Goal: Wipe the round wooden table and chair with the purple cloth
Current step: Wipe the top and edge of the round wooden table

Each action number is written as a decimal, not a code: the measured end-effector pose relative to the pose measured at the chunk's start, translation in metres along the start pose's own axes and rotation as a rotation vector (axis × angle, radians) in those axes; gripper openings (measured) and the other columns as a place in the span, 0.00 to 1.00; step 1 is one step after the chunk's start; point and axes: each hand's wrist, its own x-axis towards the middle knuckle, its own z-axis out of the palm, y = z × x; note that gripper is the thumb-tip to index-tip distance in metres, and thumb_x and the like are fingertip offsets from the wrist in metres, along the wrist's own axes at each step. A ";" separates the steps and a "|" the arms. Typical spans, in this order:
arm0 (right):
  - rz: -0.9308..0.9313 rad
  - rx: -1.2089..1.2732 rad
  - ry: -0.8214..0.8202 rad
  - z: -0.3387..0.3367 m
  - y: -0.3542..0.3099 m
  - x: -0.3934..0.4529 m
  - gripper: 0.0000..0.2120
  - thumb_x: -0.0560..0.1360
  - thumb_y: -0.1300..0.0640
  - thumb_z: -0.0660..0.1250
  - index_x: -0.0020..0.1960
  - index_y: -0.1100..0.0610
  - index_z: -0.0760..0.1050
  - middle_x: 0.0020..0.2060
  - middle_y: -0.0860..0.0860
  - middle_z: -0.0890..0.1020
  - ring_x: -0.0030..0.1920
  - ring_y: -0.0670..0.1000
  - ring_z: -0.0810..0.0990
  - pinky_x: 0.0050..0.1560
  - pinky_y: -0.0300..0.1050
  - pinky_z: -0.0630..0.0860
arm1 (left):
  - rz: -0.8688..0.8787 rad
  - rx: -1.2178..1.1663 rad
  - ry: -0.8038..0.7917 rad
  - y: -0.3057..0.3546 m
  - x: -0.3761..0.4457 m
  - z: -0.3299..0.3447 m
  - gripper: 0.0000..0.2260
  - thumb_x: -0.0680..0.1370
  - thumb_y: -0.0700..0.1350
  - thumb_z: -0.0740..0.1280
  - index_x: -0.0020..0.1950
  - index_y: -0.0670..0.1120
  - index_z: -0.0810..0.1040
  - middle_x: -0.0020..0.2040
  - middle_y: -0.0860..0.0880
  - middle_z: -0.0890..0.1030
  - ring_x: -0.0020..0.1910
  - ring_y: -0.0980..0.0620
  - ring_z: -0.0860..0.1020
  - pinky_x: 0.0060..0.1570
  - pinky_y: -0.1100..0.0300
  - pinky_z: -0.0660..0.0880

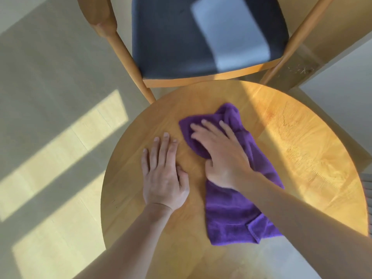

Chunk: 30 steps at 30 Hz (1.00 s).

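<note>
- Here the right hand (219, 154) is lying flat on the purple cloth (237, 206), fingers straight and spread, pressing it onto the round wooden table (302, 150); it is not gripping or bunching the fabric, only bearing down on it.
- The cloth is lying right of the table's middle; its long axis is running from the far bunched end under the fingers back toward the person, trailing beneath the wrist to the near edge.
- The left hand (163, 174) is resting palm down on bare wood just beside the cloth, fingers extended, holding nothing; it seems to be steadying the table.
- The right hand is already sitting on the cloth, so the next stroke is probably falling to it; unwiped-looking wood is lying to the right, in the sunlit band, and to the left under the other hand.
- The chair (201, 37) is standing beyond the table's far edge, well apart from both hands; it is likely waiting its turn.
</note>
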 end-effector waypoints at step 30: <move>-0.059 -0.134 -0.075 0.005 -0.007 -0.003 0.44 0.65 0.54 0.54 0.82 0.49 0.57 0.82 0.43 0.56 0.83 0.50 0.49 0.81 0.57 0.40 | -0.125 -0.001 0.011 0.000 0.001 -0.001 0.30 0.74 0.47 0.54 0.78 0.51 0.63 0.83 0.48 0.59 0.82 0.42 0.54 0.78 0.37 0.52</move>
